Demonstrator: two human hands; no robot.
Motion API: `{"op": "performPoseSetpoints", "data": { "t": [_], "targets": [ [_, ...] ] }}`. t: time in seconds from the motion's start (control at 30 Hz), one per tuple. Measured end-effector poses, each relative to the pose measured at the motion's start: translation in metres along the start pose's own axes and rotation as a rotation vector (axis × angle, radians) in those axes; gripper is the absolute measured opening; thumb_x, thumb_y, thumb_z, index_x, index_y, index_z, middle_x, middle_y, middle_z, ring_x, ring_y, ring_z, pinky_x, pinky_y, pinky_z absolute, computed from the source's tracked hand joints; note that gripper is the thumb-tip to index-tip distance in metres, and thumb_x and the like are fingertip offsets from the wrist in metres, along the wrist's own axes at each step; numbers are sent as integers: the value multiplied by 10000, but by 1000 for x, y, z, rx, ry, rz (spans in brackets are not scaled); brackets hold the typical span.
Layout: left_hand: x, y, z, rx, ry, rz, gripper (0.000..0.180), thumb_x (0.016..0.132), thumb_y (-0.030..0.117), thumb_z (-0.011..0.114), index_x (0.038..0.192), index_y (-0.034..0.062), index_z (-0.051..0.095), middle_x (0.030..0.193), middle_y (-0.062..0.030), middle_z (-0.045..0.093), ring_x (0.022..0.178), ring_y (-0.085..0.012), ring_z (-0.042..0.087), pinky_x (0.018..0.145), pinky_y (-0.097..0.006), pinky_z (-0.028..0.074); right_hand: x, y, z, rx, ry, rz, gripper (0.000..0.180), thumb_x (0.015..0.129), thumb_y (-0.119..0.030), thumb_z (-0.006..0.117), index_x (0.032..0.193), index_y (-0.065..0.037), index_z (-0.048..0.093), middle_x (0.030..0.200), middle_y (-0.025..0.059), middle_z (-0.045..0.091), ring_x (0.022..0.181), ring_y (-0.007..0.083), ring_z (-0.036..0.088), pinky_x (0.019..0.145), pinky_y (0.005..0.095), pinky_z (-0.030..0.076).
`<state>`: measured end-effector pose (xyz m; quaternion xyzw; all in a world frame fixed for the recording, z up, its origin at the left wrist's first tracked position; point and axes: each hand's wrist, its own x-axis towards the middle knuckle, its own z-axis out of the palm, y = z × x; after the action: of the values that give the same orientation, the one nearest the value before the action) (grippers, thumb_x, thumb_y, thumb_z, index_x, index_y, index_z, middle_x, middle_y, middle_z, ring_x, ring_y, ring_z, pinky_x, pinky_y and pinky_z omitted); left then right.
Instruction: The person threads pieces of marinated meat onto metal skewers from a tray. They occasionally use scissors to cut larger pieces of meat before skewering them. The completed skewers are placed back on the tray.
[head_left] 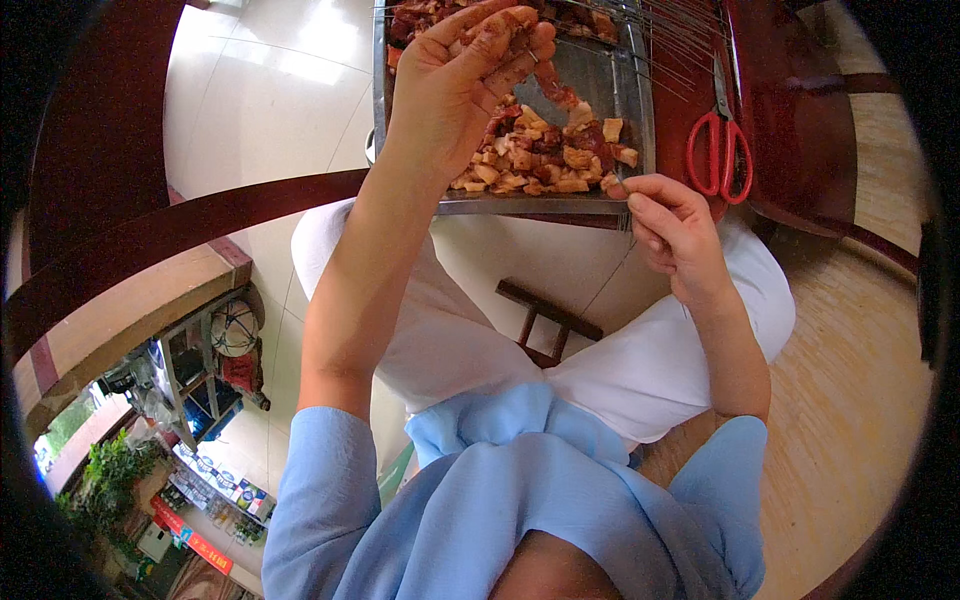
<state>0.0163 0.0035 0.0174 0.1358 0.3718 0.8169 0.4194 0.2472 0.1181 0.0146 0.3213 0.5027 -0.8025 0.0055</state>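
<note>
A metal tray (600, 75) of cut meat lies in front of me. Pale and reddish-brown chunks of meat (545, 150) are heaped at its near side, with darker meat at the far side. Over the tray, my left hand (478, 65) has its fingers curled around reddish pieces of meat (510, 35); a strip dangles beside them. At the tray's near right corner, my right hand (675, 235) is closed, pinching a thin metal skewer (622, 186). A small pale chunk sits at the skewer's tip, close to the heap.
Several thin metal skewers (680, 40) jut over the tray's right edge. Red-handled scissors (722, 118) lie on the dark red wood right of the tray. A small wooden stool-like frame (550, 320) is between my legs. Shelves and plants (110, 480) stand far left.
</note>
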Motion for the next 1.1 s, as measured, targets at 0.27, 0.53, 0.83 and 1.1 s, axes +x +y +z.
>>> {"op": "performPoseSetpoints", "data": {
  "t": [0.27,0.53,0.83,1.1],
  "targets": [
    [-2,-23,-4,47,-97,8,365,943,27,579,1282,-59,475,1173,-187,626,1072,-295,640,922,-355,560,2,4,6,16,57,-63,206,930,-175,621,1095,-54,643,606,-60,455,473,5,359,389,173,239],
    [-20,-32,9,300,-189,-114,442,930,72,617,1334,-13,460,1255,-139,608,1075,-180,626,936,-313,523,7,1,4,163,12,19,222,975,-170,533,1115,-20,619,564,-65,385,416,-6,267,353,160,205],
    [-22,-25,-2,74,-97,-56,386,955,102,584,1318,15,487,1225,-120,620,1097,-199,619,941,-343,531,20,-8,17,225,-94,43,177,971,-139,536,1110,-63,615,571,-56,408,412,-4,277,347,154,207],
    [-26,-20,-9,16,36,-9,295,931,14,596,1220,6,533,1145,-117,654,1052,-232,647,872,-306,561,32,-13,36,222,-140,87,153,961,-141,560,1093,-104,628,578,-57,420,412,-4,285,345,153,212]
  ]
}}
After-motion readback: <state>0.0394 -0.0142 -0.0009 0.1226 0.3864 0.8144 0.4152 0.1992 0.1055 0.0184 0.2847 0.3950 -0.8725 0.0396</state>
